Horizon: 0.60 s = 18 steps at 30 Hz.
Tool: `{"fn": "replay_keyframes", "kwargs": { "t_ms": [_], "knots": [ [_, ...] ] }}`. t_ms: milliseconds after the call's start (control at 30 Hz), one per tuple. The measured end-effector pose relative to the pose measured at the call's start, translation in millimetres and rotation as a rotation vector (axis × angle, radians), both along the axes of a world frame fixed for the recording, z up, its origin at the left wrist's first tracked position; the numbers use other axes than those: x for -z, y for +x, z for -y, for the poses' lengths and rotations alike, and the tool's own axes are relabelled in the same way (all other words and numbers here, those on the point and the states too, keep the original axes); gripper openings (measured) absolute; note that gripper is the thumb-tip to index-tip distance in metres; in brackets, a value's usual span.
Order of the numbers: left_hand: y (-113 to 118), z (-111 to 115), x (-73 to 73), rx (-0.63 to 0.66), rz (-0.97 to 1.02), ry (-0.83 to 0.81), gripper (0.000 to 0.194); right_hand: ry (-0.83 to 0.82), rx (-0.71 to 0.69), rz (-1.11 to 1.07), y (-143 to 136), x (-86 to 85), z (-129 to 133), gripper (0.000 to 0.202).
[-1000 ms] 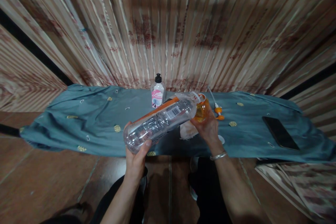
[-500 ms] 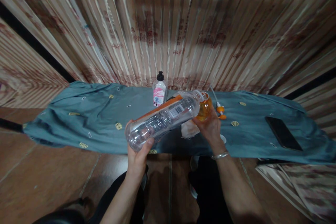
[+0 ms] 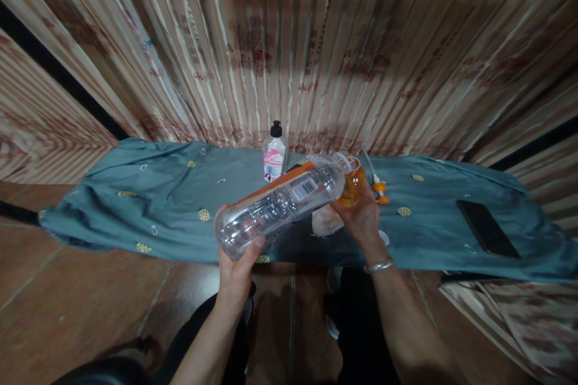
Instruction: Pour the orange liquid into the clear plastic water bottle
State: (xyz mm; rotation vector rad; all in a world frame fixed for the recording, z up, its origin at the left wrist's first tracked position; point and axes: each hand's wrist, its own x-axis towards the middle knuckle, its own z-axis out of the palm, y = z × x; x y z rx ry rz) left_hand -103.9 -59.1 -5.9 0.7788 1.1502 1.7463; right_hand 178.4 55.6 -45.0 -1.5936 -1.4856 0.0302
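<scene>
My left hand (image 3: 238, 264) is closed around the base end of a large clear plastic bottle (image 3: 280, 207) with a barcode label. The bottle lies tilted, its neck up and to the right at the mouth of an orange bottle (image 3: 352, 185). My right hand (image 3: 361, 213) is wrapped round that orange bottle, which has no pump on it. Just right of it lies an orange-and-white pump head (image 3: 380, 189) with a long tube. A white cap (image 3: 383, 237) is partly hidden behind my right wrist. Below the clear bottle sits a crumpled whitish tissue or wrapper (image 3: 326, 221).
A squeeze bottle (image 3: 274, 159) with a black cap and pink label stands at the back. A black phone (image 3: 487, 228) lies at the right on the green cloth-covered table (image 3: 171, 192). A striped curtain (image 3: 289, 42) hangs behind.
Almost nothing differs. Both hands keep the two bottles mouth to mouth; only a very slight shift of the view shows.
</scene>
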Motion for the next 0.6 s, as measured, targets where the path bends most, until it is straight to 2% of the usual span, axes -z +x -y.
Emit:
{"fn": "replay_keyframes", "kwargs": {
  "t_ms": [167,367,600],
  "knots": [
    [6,1,-5.0,-0.049,-0.001,0.019,0.099,-0.004,0.001,0.009,1,-0.1,-1,0.093],
    [10,2,-8.5,-0.038,0.021,0.007,0.101,-0.024,-0.015,-0.004,1,-4.2,1,0.098],
    [-4,-1,1.5,0.015,0.018,-0.012,0.107,-0.008,-0.006,-0.008,2,-2.2,0,0.096]
  ]
}}
